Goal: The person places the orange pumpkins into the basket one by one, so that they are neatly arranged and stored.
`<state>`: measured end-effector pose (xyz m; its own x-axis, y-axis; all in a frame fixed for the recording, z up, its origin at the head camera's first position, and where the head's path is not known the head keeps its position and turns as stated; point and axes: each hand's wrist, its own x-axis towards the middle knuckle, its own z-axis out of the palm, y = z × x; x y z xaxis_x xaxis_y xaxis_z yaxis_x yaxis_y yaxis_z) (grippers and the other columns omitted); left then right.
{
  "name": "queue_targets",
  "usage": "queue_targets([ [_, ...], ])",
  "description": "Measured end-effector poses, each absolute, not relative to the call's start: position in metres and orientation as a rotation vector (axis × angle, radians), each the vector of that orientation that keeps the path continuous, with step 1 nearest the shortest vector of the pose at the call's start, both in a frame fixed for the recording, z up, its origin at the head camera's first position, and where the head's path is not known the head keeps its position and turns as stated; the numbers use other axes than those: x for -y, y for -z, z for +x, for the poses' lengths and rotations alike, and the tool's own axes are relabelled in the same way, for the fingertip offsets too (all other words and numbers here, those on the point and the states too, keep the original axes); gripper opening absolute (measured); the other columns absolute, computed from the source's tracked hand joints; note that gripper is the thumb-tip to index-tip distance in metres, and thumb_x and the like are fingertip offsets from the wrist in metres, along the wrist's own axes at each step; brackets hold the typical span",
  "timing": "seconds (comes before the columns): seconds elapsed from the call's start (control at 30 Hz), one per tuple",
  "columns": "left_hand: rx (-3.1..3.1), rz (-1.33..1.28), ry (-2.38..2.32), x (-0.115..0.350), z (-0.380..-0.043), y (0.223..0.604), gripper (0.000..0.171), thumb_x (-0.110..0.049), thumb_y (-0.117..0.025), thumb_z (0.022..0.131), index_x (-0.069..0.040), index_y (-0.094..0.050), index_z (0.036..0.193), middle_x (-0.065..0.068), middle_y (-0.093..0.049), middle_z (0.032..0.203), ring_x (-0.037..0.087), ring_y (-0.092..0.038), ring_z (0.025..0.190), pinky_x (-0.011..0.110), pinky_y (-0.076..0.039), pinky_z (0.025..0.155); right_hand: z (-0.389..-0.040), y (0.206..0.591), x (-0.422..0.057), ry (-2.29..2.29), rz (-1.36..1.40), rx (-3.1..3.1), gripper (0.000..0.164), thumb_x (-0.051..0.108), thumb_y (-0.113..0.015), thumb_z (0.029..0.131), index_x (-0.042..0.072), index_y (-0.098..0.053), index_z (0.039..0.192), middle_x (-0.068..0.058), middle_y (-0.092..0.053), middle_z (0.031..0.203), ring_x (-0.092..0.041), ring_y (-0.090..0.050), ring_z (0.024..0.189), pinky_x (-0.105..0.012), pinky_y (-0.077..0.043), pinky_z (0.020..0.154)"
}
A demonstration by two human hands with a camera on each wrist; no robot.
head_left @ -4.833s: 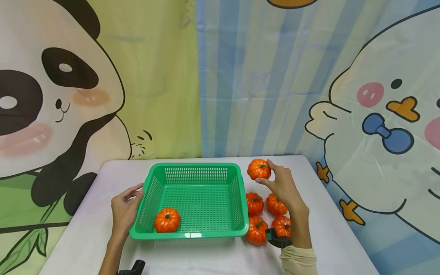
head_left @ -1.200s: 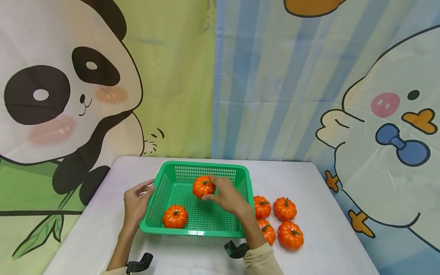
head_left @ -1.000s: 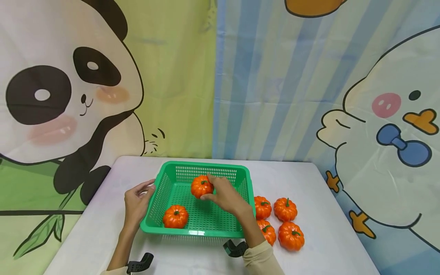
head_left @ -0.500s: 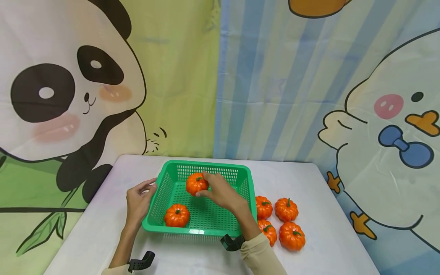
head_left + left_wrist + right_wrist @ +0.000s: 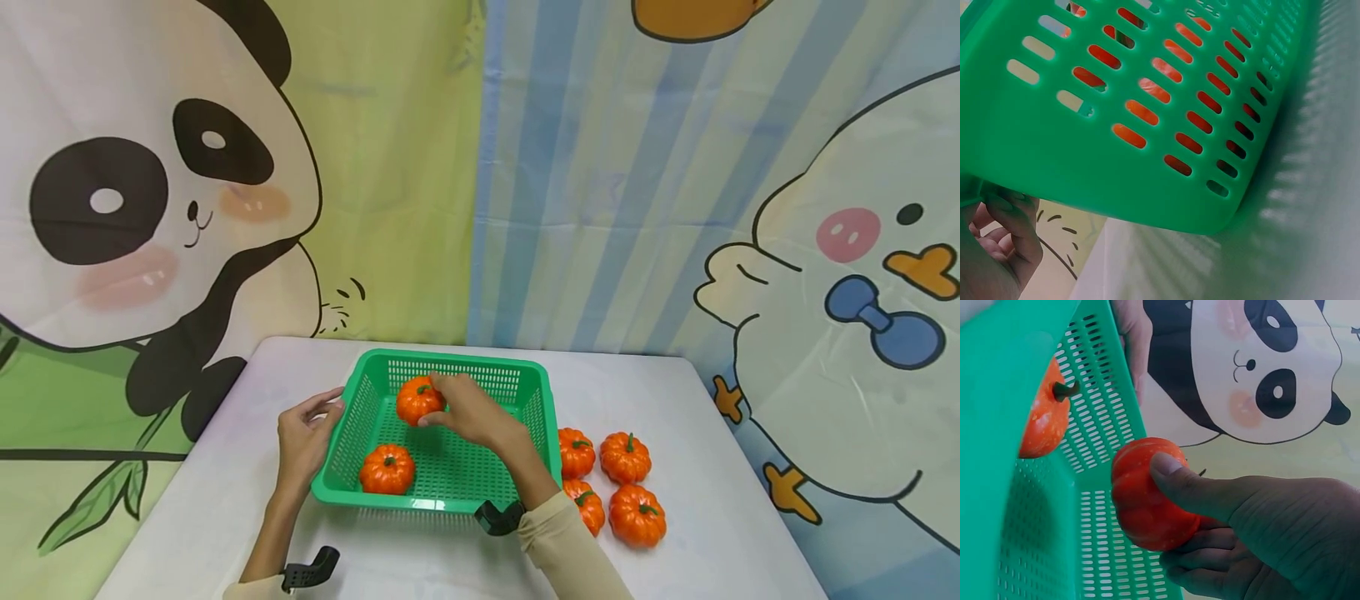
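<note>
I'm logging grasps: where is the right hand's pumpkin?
In the head view, the held pumpkin appears within the green basket, toward its far left corner, beyond the other pumpkin inside.

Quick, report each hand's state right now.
Left hand: closed, holding the green basket by its left rim.
Right hand: closed, holding an orange pumpkin within the basket's outline.

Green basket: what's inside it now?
One pumpkin sits in the near-left corner of the green basket. The right hand holds another pumpkin toward its far left. Whatever lies behind that hand and forearm is covered.
</note>
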<state>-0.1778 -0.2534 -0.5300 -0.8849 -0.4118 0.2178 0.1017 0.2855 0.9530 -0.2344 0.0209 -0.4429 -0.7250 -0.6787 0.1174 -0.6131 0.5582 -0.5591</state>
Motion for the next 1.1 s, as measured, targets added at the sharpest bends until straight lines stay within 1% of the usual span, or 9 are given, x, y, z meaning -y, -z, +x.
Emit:
queue_targets([
  [0.07, 2.135, 0.280, 1.629, 0.253, -0.178, 0.530, 0.027, -0.014, -0.073, 0.105, -0.003, -0.080, 0.130, 0.026, -0.080, 0.109, 0.000, -0.072, 0.073, 0.016, -0.058, 0.067, -0.236, 0.442, -0.020, 0.863, -1.127, -2.677, 0.032, 0.023, -0.086, 0.096, 0.007, -0.068, 0.118, 0.001, -0.070, 0.097, -0.009, -0.059, 0.082, -0.021, -0.051, 0.074],
  [0.23, 2.138, 0.283, 1.631, 0.254, -0.178, 0.530, 0.028, -0.014, -0.072, 0.106, -0.003, -0.079, 0.130, 0.026, -0.080, 0.110, 0.000, -0.072, 0.073, 0.015, -0.058, 0.068, -0.240, 0.441, -0.016, 0.815, -1.177, -2.676, 0.035, 0.022, -0.087, 0.094, 0.006, -0.068, 0.118, 0.000, -0.072, 0.096, -0.009, -0.059, 0.081, -0.021, -0.051, 0.074],
  [0.43, 2.136, 0.271, 1.636, 0.254, -0.177, 0.529, 0.028, -0.014, -0.072, 0.106, -0.002, -0.079, 0.131, 0.026, -0.080, 0.111, -0.001, -0.072, 0.079, 0.015, -0.057, 0.070, -0.246, 0.442, -0.012, 0.784, -1.239, -2.660, 0.042, 0.020, -0.088, 0.093, 0.004, -0.069, 0.127, -0.004, -0.077, 0.105, -0.008, -0.064, 0.086, -0.019, -0.054, 0.078],
  [0.53, 2.133, 0.274, 1.647, 0.253, -0.177, 0.530, 0.028, -0.014, -0.072, 0.106, -0.002, -0.079, 0.130, 0.026, -0.080, 0.111, 0.000, -0.072, 0.076, 0.016, -0.058, 0.068, -0.249, 0.442, -0.011, 0.771, -1.254, -2.652, 0.044, 0.020, -0.088, 0.093, 0.003, -0.069, 0.128, -0.005, -0.078, 0.106, -0.009, -0.065, 0.086, -0.019, -0.054, 0.078],
  [0.7, 2.129, 0.290, 1.652, 0.254, -0.178, 0.531, 0.029, -0.014, -0.073, 0.105, -0.003, -0.079, 0.131, 0.026, -0.079, 0.113, -0.001, -0.072, 0.077, 0.016, -0.058, 0.069, -0.253, 0.443, -0.008, 0.771, -1.278, -2.626, 0.034, 0.021, -0.088, 0.093, 0.007, -0.069, 0.118, -0.002, -0.076, 0.099, -0.008, -0.062, 0.082, -0.020, -0.053, 0.076],
  [0.8, 2.129, 0.291, 1.650, 0.254, -0.178, 0.531, 0.029, -0.014, -0.073, 0.105, -0.002, -0.079, 0.131, 0.026, -0.079, 0.114, -0.001, -0.072, 0.079, 0.016, -0.058, 0.070, -0.255, 0.445, -0.006, 0.750, -1.291, -2.626, 0.033, 0.022, -0.088, 0.092, 0.008, -0.068, 0.115, 0.001, -0.074, 0.095, -0.007, -0.059, 0.079, -0.019, -0.051, 0.075],
  [0.9, 2.132, 0.290, 1.649, 0.254, -0.178, 0.531, 0.028, -0.013, -0.073, 0.105, -0.002, -0.079, 0.131, 0.026, -0.079, 0.114, -0.001, -0.072, 0.079, 0.016, -0.058, 0.070, -0.256, 0.446, -0.004, 0.734, -1.299, -2.627, 0.035, 0.023, -0.088, 0.092, 0.006, -0.069, 0.116, -0.001, -0.074, 0.095, -0.007, -0.058, 0.079, -0.019, -0.050, 0.074],
  [0.93, 2.133, 0.291, 1.647, 0.254, -0.178, 0.531, 0.028, -0.013, -0.073, 0.105, -0.003, -0.079, 0.130, 0.026, -0.079, 0.113, -0.001, -0.072, 0.078, 0.016, -0.058, 0.070, -0.257, 0.446, -0.004, 0.730, -1.299, -2.627, 0.037, 0.023, -0.088, 0.093, 0.005, -0.069, 0.119, -0.001, -0.074, 0.097, -0.009, -0.060, 0.080, -0.018, -0.050, 0.075],
  [1.1, 2.141, 0.294, 1.642, 0.253, -0.178, 0.531, 0.028, -0.015, -0.073, 0.106, -0.003, -0.079, 0.130, 0.026, -0.079, 0.112, -0.001, -0.072, 0.078, 0.016, -0.058, 0.070, -0.261, 0.449, -0.002, 0.691, -1.332, -2.624, 0.038, 0.025, -0.088, 0.092, 0.004, -0.070, 0.118, -0.003, -0.073, 0.095, -0.011, -0.056, 0.079, -0.019, -0.046, 0.074],
])
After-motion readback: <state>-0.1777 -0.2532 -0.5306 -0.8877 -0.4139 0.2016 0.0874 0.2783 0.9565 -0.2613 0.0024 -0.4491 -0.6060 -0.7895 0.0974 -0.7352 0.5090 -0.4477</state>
